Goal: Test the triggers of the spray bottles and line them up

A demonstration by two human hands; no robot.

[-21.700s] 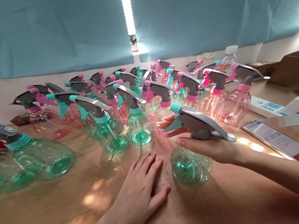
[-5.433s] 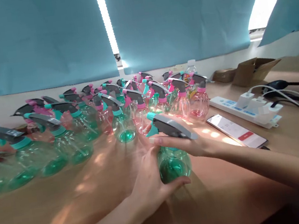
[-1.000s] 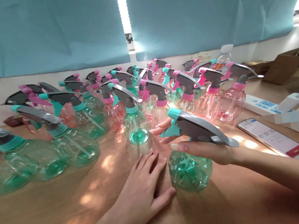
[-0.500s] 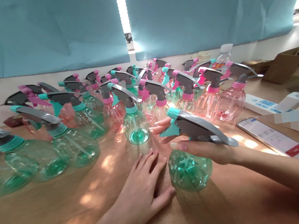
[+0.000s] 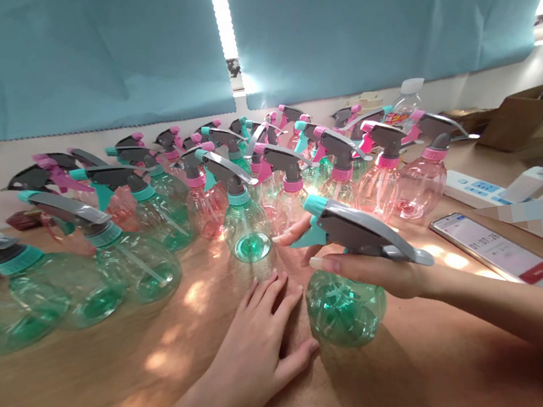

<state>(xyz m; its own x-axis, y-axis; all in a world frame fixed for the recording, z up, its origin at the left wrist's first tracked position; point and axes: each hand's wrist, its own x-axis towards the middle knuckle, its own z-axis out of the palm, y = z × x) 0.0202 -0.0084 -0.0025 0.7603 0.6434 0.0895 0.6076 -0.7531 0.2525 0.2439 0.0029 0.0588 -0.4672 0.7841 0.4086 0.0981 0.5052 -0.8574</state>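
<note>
My right hand is wrapped round the neck of a green spray bottle with a grey and teal trigger head. Its index finger reaches forward beside the teal trigger, and the bottle leans a little. Some of the right fingers are hidden behind the spray head. My left hand lies flat on the wooden table, fingers spread, just left of that bottle and holding nothing. Just beyond my left fingertips stands another green spray bottle.
Several green and pink spray bottles stand in rows behind and to the left, including a pink one. A phone with a timer, a white power strip and a cardboard box are at the right. Blue sheeting hangs behind.
My right fingers have curled in slightly toward the trigger, with fewer of them stretched out. The bottle and my left hand stay almost in place.
</note>
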